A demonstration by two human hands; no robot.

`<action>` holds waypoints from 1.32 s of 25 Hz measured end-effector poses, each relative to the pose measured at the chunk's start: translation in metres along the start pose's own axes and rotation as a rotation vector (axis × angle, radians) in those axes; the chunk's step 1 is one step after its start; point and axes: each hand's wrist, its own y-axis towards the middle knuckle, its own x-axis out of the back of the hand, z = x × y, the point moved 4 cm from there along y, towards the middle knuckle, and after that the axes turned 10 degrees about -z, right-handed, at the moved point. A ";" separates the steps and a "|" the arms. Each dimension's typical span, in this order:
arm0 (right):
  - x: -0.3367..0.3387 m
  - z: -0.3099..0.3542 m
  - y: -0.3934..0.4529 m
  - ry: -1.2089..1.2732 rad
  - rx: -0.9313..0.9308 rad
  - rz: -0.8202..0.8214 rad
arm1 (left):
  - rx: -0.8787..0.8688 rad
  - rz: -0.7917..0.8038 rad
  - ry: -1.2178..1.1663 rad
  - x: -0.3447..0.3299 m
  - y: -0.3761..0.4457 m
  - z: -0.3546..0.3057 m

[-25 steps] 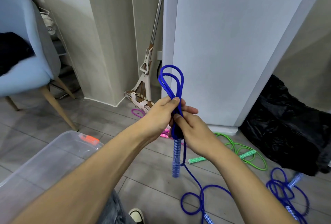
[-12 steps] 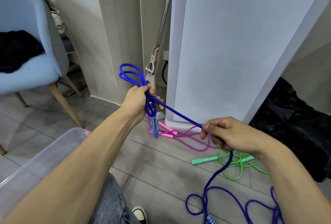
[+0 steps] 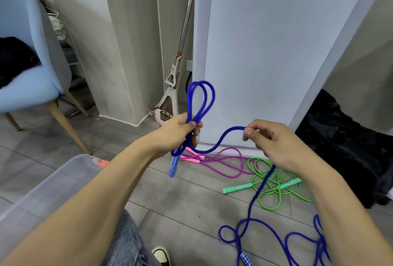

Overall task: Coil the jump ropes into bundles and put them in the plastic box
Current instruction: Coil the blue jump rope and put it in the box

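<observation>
Blue rope (image 3: pixel 200 98) part-coiled: left hand (image 3: pixel 176 133) grips a few loops standing above the fist, one handle (image 3: pixel 174 164) hanging below. Right hand (image 3: pixel 274 140), fingers pinching the free length, holds it out to the side; the remainder trails to the floor (image 3: pixel 180 206) in loose curls. Pink rope (image 3: pixel 221 159) and green rope (image 3: pixel 274 183) lie uncoiled on the floor near the white cabinet (image 3: pixel 276 53). Plastic box (image 3: pixel 49 189) at lower left, just beside the left arm; no bundles visible inside. Judgement: early stage, first bundle unfinished, the other ropes untouched.
</observation>
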 end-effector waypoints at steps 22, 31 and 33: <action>-0.029 0.013 -0.006 0.356 -0.164 0.141 | -0.018 0.174 -0.044 -0.047 -0.025 -0.013; -0.021 0.000 -0.004 0.413 -0.275 0.096 | -0.098 -0.009 -0.129 -0.028 -0.014 -0.018; -0.010 -0.012 -0.006 0.344 -0.315 0.142 | -0.043 -0.218 -0.323 -0.004 0.004 -0.011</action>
